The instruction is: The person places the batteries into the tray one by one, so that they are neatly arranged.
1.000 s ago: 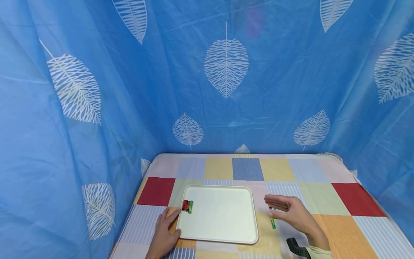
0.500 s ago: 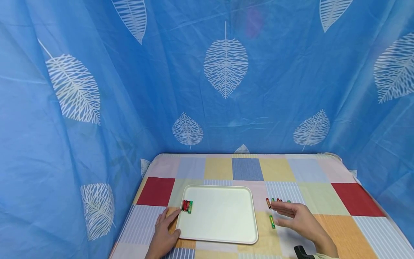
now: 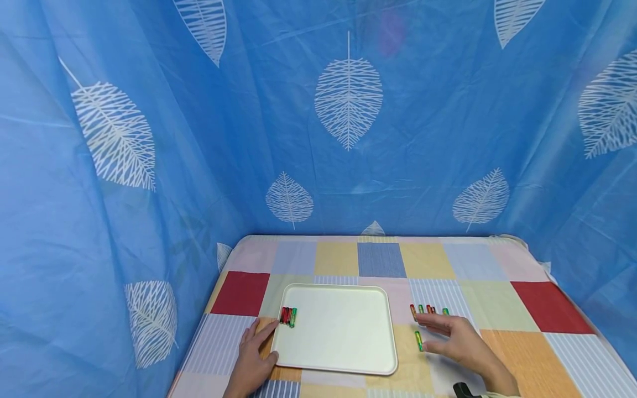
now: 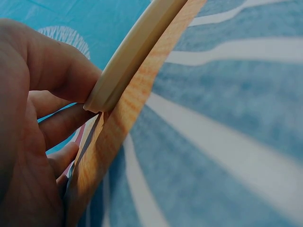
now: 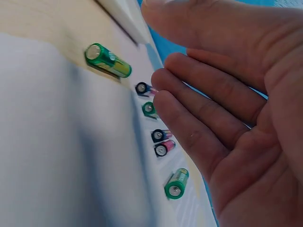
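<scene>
My left hand [image 3: 251, 359] rests against the left edge of a cream tray [image 3: 338, 331], thumb and index finger touching the rim. The left wrist view shows the thumb at the tray's corner [image 4: 102, 97], other fingers beside it. A row of red and green batteries [image 3: 287, 317] lies inside the tray by its left rim. Right of the tray, my right hand [image 3: 460, 342] holds nothing, its fingers extended and thumb apart. By its thumb lies a green battery [image 5: 109, 60]. Beyond the fingers are several more, including a red battery [image 3: 413, 312] and another green battery [image 5: 176, 184].
A patchwork cloth [image 3: 333, 260] covers the table. Blue curtains [image 3: 413, 138] with white leaf prints hang behind and on both sides. A black strap [image 3: 464, 390] sits at the right wrist.
My right hand has moved slightly right and toward me, away from the batteries it covered, so several now show. My left hand and the tray have stayed in place.
</scene>
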Demonstrator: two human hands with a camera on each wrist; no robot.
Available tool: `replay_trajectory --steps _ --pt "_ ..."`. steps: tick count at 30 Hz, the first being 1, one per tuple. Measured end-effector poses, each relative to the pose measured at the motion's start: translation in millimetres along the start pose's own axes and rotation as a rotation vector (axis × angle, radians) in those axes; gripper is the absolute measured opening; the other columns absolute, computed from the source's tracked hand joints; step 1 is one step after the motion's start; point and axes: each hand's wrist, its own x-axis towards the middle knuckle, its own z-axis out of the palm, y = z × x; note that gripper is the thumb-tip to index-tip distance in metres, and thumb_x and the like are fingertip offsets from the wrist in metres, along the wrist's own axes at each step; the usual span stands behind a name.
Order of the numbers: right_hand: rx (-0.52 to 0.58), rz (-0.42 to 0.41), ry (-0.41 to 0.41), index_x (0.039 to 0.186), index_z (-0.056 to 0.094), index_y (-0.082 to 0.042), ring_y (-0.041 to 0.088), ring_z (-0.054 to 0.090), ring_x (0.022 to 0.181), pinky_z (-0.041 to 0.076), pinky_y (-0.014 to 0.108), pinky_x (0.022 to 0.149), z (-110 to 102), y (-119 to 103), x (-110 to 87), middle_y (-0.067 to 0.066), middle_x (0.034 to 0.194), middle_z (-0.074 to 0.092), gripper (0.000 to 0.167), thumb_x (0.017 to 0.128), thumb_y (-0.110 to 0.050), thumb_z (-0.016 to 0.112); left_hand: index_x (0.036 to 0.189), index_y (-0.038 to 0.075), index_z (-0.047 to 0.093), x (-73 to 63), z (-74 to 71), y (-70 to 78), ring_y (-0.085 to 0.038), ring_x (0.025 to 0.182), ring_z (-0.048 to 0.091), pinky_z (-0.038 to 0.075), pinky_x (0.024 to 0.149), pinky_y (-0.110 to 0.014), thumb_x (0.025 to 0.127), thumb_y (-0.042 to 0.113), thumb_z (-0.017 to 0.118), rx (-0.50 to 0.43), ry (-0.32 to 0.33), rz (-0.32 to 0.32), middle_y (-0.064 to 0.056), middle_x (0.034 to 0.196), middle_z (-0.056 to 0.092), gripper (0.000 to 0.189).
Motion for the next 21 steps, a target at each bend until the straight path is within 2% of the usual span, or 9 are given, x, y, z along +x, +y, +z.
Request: replay_trajectory --steps 4,6,11,16,21 --pt "-0.052 -0.005 0.010 0.140 0.074 -0.005 0.003 0.070 0.125 0.057 0.016 0.100 5 -1 0.0 0.013 0.141 0.075 0.060 0.085 -0.024 0.093 0.149 0.012 0.068 0.3 -0.4 -0.1 -0.058 0.162 0.023 0.007 0.131 -0.077 0.079 0.000 0.074 -0.003 0.001 -0.001 -0.034 0.166 0.044 0.071" --pt "-0.062 0.022 0.018 0.139 0.075 -0.007 0.002 0.069 0.125 0.056 0.015 0.100 8 -1 0.6 0.011 0.141 0.076 0.061 0.084 -0.024 0.094 0.149 0.012 0.068 0.3 -0.4 -0.2 -0.058 0.161 0.024 0.008 0.131 -0.077 0.079 0.000 0.075 -0.005 0.001 0.002 -0.034 0.166 0.045 0.071" --pt "-0.088 0.065 0.033 0.138 0.076 -0.008 0.008 0.071 0.126 0.056 0.015 0.100 13 0 1.6 0.009 0.139 0.077 0.062 0.081 -0.024 0.095 0.148 0.011 0.069 0.3 0.4 -1.3 -0.058 0.161 0.025 0.008 0.131 -0.077 0.078 0.000 0.075 -0.012 0.003 0.024 -0.033 0.164 0.048 0.072" --pt "-0.113 0.084 0.028 0.138 0.076 -0.012 0.004 0.067 0.128 0.054 0.014 0.102 17 3 0.9 0.004 0.140 0.077 0.063 0.081 -0.028 0.096 0.148 0.012 0.069 0.1 0.0 -1.7 -0.058 0.162 0.024 0.009 0.129 -0.080 0.078 0.000 0.075 -0.019 -0.002 0.017 -0.033 0.164 0.047 0.072" --pt "-0.150 0.046 0.025 0.140 0.075 -0.012 0.004 0.066 0.129 0.054 0.015 0.101 18 5 0.6 0.004 0.141 0.076 0.059 0.084 -0.025 0.093 0.149 0.013 0.069 0.6 -0.5 -1.6 -0.058 0.162 0.023 0.009 0.129 -0.080 0.078 0.000 0.076 -0.014 -0.006 0.002 -0.033 0.166 0.045 0.072"
